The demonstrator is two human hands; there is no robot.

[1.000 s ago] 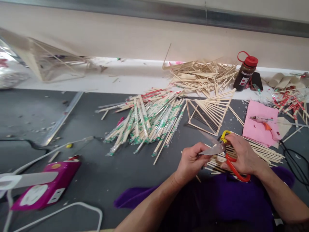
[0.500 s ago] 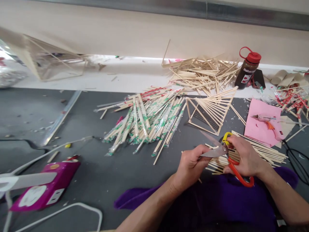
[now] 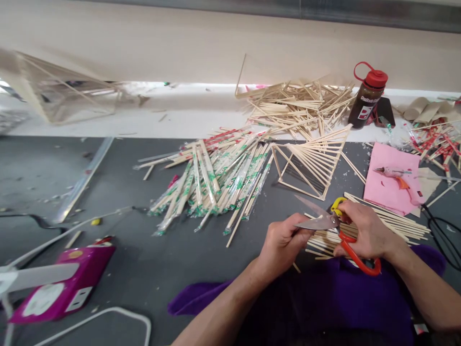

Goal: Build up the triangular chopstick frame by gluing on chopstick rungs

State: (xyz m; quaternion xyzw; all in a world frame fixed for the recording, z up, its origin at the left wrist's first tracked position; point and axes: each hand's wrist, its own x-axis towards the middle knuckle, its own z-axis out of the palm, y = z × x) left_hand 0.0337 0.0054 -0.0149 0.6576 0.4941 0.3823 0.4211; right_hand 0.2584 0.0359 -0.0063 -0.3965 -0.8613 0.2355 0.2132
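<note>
on the counter (image 3: 162, 269), wrapped sticks (image 3: 216, 182) lie left of a frame (image 3: 319, 161); loose sticks (image 3: 399, 221) lie below the right hand (image 3: 367, 233), fingers curled round the scissors (image 3: 333, 222). the left hand (image 3: 284, 240) has its fingers pinched beside the lower blade, contents hidden. little has changed: the blades stay parted, so probably no cut was made.

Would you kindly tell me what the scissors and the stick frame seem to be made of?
The scissors have grey, glinting blades, probably polished steel; their glossy, bright handles look like plastic. The stick frame appears unvarnished wood or bamboo, given its pale, matte surface.
</note>
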